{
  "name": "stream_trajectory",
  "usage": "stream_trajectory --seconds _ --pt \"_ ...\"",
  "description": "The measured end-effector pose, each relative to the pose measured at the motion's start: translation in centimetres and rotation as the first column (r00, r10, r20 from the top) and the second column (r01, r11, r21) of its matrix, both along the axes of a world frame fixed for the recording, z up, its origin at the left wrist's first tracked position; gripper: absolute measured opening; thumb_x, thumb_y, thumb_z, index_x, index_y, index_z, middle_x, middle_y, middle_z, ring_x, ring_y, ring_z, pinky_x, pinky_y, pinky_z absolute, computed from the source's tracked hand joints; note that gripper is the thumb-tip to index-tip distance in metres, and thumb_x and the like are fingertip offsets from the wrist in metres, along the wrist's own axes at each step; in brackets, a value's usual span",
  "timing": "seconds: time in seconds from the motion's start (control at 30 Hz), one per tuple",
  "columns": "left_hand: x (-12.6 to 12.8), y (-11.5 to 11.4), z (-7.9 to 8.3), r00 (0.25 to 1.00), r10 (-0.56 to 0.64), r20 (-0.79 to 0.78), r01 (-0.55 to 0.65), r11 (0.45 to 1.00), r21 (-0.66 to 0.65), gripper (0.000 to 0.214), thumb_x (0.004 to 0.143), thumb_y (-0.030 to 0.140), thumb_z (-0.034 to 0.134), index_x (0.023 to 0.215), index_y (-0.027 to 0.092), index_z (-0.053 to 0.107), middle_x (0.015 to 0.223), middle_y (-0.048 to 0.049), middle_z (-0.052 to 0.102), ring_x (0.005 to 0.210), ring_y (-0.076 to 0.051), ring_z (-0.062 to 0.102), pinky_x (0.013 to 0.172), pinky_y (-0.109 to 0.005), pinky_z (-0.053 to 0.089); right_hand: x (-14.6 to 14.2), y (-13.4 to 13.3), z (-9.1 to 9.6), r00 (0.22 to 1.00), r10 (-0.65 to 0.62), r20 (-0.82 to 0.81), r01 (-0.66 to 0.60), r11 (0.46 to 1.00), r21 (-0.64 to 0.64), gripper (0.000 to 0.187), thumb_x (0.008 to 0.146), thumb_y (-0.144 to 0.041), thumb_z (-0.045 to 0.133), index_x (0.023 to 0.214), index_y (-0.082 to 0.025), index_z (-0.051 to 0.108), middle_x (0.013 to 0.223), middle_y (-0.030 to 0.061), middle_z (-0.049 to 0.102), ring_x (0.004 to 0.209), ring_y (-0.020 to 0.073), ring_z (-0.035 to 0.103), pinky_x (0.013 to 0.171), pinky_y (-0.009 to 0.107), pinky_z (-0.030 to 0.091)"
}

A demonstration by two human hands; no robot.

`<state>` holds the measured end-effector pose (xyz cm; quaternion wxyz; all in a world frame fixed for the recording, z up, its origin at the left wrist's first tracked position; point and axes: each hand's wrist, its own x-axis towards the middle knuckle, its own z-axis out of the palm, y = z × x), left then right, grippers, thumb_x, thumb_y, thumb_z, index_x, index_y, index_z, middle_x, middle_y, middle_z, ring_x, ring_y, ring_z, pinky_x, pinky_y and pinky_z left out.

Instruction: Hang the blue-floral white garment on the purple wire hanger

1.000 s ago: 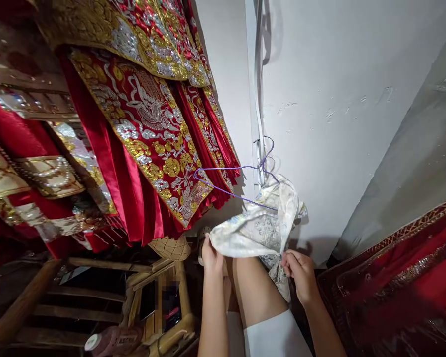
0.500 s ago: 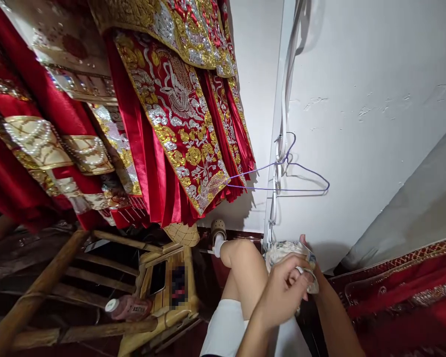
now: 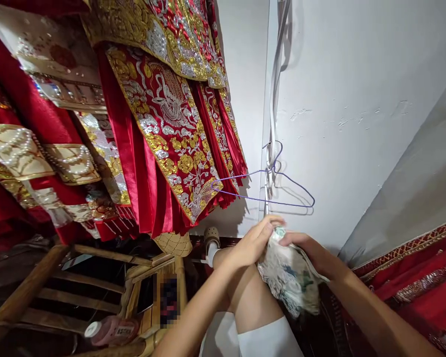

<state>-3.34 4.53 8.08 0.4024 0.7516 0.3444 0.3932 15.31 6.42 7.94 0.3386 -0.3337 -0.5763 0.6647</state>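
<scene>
Two bare hands, both closed on one patterned white cloth (image 3: 292, 280): left hand (image 3: 254, 243) bunches its top edge, right hand (image 3: 306, 245) grips right beside it, thumb on the fabric. Far-side fingertips hidden in the folds, exact finger placement can't be told. Cloth hangs below the grip, crumpled, in front of the person's bare leg (image 3: 247, 292) and white shorts (image 3: 269, 339).

Just above the grip: purple wire hanger (image 3: 263, 201), bare, at a white strap (image 3: 272, 109) running up the white wall (image 3: 338, 74). Hanger's left end overlaps the hem of a red embroidered skirt (image 3: 171, 148), which fills the space up and left of the grip; more beaded red garments (image 3: 70, 163) farther left.

Lower left of the grip, well apart: bamboo chair (image 3: 61, 292), bamboo stool (image 3: 180, 282), pink bottle (image 3: 115, 329) with white cap lying on its side. Woven item (image 3: 173, 244) and a clog (image 3: 211, 235) nearer, left of the grip. Right of the grip, past the right forearm: another red garment (image 3: 423, 277). Nothing blocks the space between hands and hanger.
</scene>
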Motion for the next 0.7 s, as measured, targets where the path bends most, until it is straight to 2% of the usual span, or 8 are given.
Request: stream_trajectory --seconds 0.1,0.17,0.3,0.4,0.43,0.5,0.6,0.7 --pt "-1.3 1.3 -1.5 0.966 -0.252 -0.063 0.231 0.944 -0.237 0.093 0.093 0.079 0.001 0.103 0.016 0.069 0.099 -0.0111 0.070 0.102 -0.025 0.063 0.097 -0.040 0.049 1.2 -0.3 2.6 0.949 0.237 0.208 -0.254 0.966 0.056 0.020 0.065 -0.033 0.080 0.068 -0.019 0.066 0.067 0.0013 0.065 0.062 0.0186 0.059 0.058 0.028 0.047" --pt "-2.9 1.6 -2.2 0.939 -0.284 -0.192 0.223 0.932 -0.287 0.087 0.089 0.086 0.015 0.083 0.016 0.066 0.082 -0.0067 0.066 0.085 -0.023 0.060 0.084 -0.036 0.050 2.1 0.3 4.1 0.891 0.184 0.416 -0.298 0.927 0.228 0.014 0.075 -0.030 0.069 0.070 -0.017 0.068 0.069 0.0017 0.066 0.064 0.0182 0.059 0.060 0.027 0.045" --pt "-6.9 1.6 -1.8 0.835 -0.108 -0.540 0.052 0.992 -0.117 0.060 0.092 0.071 0.046 0.067 0.018 0.058 0.064 0.0003 0.058 0.064 -0.016 0.051 0.072 -0.029 0.045 3.2 3.6 4.6 0.861 -0.369 0.350 0.061 0.758 0.650 0.024 0.077 -0.022 0.058 0.093 -0.021 0.076 0.097 0.0045 0.075 0.092 0.0262 0.067 0.078 0.032 0.050" --pt "-9.1 1.7 -1.3 0.617 0.124 -0.777 -0.134 0.990 0.052 0.035 0.084 0.046 0.066 0.061 0.020 0.061 0.057 -0.0013 0.059 0.065 -0.021 0.058 0.084 -0.038 0.046 3.0 7.2 2.9 0.814 -0.573 0.093 0.332 0.591 0.736 0.039 0.079 -0.023 0.056 0.113 -0.023 0.074 0.120 0.0066 0.073 0.114 0.0299 0.064 0.094 0.038 0.049" --pt "-9.5 1.7 -1.3 0.547 0.171 -0.820 -0.189 0.979 0.078 0.028 0.080 0.040 0.069 0.060 0.021 0.063 0.057 -0.0026 0.061 0.068 -0.024 0.061 0.087 -0.042 0.046 2.7 8.5 2.0 0.804 -0.593 0.044 0.381 0.571 0.727 0.042 0.080 -0.023 0.055 0.118 -0.023 0.073 0.125 0.0071 0.071 0.119 0.0299 0.062 0.098 0.039 0.048" --pt "-10.0 1.7 -1.4 0.472 0.237 -0.849 -0.275 0.955 0.114 0.020 0.077 0.034 0.070 0.062 0.022 0.066 0.061 -0.0059 0.066 0.075 -0.030 0.066 0.090 -0.048 0.046 2.2 10.9 0.2 0.805 -0.592 0.034 0.419 0.607 0.675 0.047 0.079 -0.025 0.056 0.124 -0.022 0.071 0.129 0.0082 0.070 0.123 0.0293 0.061 0.103 0.041 0.047" --pt "-10.3 1.5 -1.5 0.478 0.340 -0.810 -0.321 0.926 0.199 0.018 0.082 0.034 0.065 0.068 0.023 0.069 0.073 -0.0100 0.071 0.085 -0.032 0.067 0.091 -0.048 0.047 2.1 13.6 -2.3 0.834 -0.536 0.130 0.378 0.728 0.572 0.042 0.081 -0.030 0.055 0.117 -0.021 0.074 0.119 0.0090 0.075 0.114 0.0285 0.065 0.100 0.042 0.049" --pt "-10.4 1.6 -0.8 0.526 0.399 -0.751 -0.317 0.911 0.262 0.021 0.087 0.028 0.055 0.071 0.022 0.065 0.085 -0.0119 0.073 0.093 -0.031 0.065 0.090 -0.042 0.048 3.3 14.4 -3.8 0.844 -0.523 0.114 0.363 0.716 0.596 0.033 0.084 -0.034 0.053 0.102 -0.019 0.076 0.103 0.0081 0.077 0.103 0.0275 0.067 0.092 0.038 0.050"
